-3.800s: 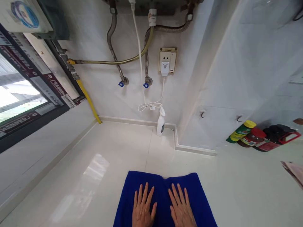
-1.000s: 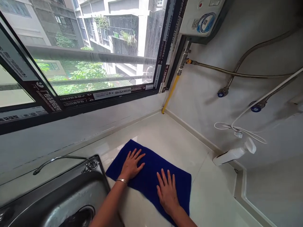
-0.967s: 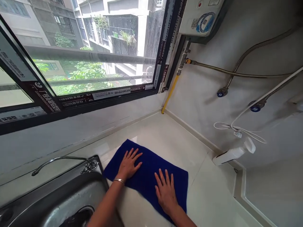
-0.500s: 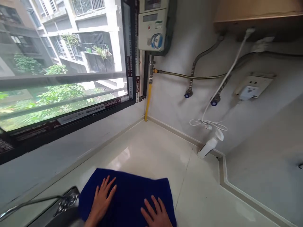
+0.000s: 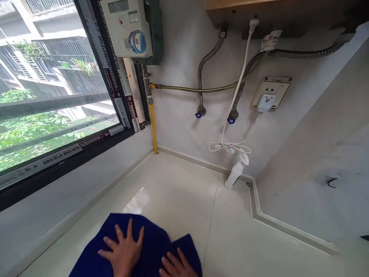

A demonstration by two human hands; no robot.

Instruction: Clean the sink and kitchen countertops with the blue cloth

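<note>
A dark blue cloth [image 5: 152, 240] lies spread on the pale glossy counter, its lower part cut off by the frame's bottom edge. My left hand [image 5: 123, 250] presses flat on its left half, fingers fanned wide. On the cloth's right side rests my right hand [image 5: 178, 265], fingers stretched out and slightly apart, partly below the frame. A fold or notch shows in the cloth's far edge between the two hands.
A white spray bottle [image 5: 235, 173] stands by the back wall under a coiled white cable [image 5: 230, 145]. A yellow gas pipe [image 5: 153, 129] meets the counter in the corner. The window frame [image 5: 66, 154] runs along the left, and a raised edge strip [image 5: 288, 229] bounds the right.
The view has turned to the right and the sink has left it. My left hand's fingers have spread wider. The cloth has creased at its far edge near my right hand.
</note>
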